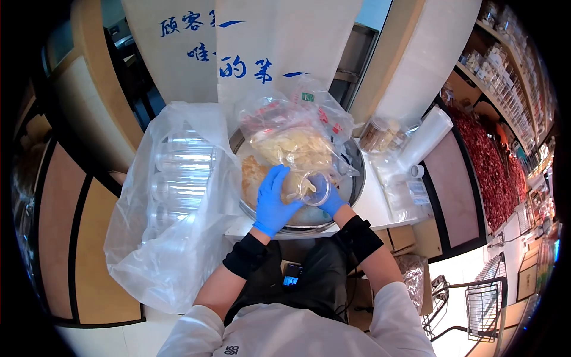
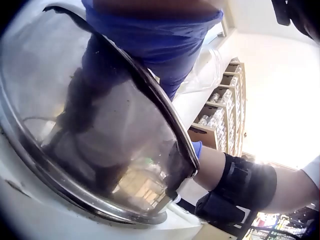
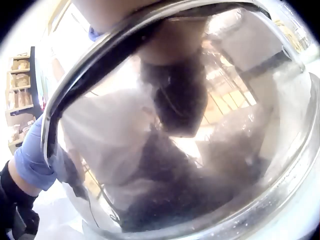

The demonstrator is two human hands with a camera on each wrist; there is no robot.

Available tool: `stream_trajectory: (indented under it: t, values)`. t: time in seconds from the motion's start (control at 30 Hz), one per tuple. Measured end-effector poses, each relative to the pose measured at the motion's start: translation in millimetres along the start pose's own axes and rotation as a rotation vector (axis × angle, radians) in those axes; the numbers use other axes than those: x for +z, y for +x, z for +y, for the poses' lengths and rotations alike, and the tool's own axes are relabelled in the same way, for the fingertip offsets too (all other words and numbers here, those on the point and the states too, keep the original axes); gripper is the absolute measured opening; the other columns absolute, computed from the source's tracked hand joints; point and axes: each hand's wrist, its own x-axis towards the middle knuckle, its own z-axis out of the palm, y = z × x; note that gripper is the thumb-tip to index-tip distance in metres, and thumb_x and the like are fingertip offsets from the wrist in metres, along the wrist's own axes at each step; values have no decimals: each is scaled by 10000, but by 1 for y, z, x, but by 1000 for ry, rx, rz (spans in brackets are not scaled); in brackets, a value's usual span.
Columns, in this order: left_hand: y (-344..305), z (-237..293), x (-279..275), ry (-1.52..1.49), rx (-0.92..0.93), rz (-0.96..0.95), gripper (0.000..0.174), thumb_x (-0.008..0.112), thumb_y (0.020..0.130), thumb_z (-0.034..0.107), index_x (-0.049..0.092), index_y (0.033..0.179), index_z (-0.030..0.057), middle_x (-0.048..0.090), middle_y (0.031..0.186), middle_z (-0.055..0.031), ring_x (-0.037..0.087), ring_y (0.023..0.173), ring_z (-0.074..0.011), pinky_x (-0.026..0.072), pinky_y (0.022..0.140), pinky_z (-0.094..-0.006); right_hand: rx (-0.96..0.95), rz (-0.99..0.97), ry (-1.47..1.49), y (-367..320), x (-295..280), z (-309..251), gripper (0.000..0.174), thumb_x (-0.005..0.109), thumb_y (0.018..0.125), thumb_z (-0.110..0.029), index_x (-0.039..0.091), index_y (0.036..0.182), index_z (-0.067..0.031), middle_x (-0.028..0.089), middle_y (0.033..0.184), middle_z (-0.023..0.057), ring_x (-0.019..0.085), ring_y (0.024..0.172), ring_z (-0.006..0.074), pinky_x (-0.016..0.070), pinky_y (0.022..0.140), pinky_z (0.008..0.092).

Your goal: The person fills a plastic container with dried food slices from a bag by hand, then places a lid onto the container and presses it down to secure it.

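A clear round plastic tub (image 1: 322,179) with a pale piece in it is held over the steel basin (image 1: 357,195). My right hand (image 1: 333,203), in a blue glove, grips the tub from its right side, the fingers mostly hidden behind it. Left of the tub is my gloved left hand (image 1: 272,203), its fingers extended forward and its thumb near the tub's wall. Beyond both hands, a clear bag (image 1: 291,143) of pale yellow pieces lies in the basin. Brownish pieces (image 1: 253,172) lie at the basin's left. Both wrist views mostly show the basin's shiny outer wall (image 2: 115,120).
A large plastic bag (image 1: 131,238) of stacked clear tubs (image 1: 184,178) stands left of the basin. To the right on the white counter (image 1: 376,205) are a plastic roll (image 1: 425,137), filled jars (image 1: 380,134) and flat plastic packs (image 1: 404,196). A pale panel with blue writing (image 1: 273,35) rises behind.
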Motion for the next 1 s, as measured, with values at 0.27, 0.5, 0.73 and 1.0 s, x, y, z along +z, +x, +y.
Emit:
stream_trajectory:
  t: [0.27,0.5,0.73,1.0]
  values:
    - [3,5,2,62,-85,-46,814,884,654,306,528,1341,55,552,1327,-201,555,1201,-364,450,1013,-448,93,118,13,2,0,-2,330,745,787,-259,657,1040,-66,655,1023,156,628,996,344,511,850,418]
    - [3,2,0,77,-120,-53,832,874,655,317,512,1360,65,550,1323,-197,541,1206,-363,435,1014,-445,243,108,-167,-9,-61,-42,151,716,790,-182,696,916,-100,662,932,121,637,897,327,511,776,430]
    - [0,4,4,140,-140,-57,874,868,656,333,481,1398,82,533,1336,-193,503,1247,-353,387,1044,-451,302,377,196,-34,-149,-70,222,717,885,-105,653,1078,-17,668,917,64,645,775,137,513,721,267]
    - [0,9,0,198,-119,-84,865,869,658,340,488,1399,104,517,1348,-176,502,1241,-343,383,1032,-451,381,208,888,-20,-146,-100,213,686,907,-99,580,1085,-49,677,952,38,675,844,111,517,664,243]
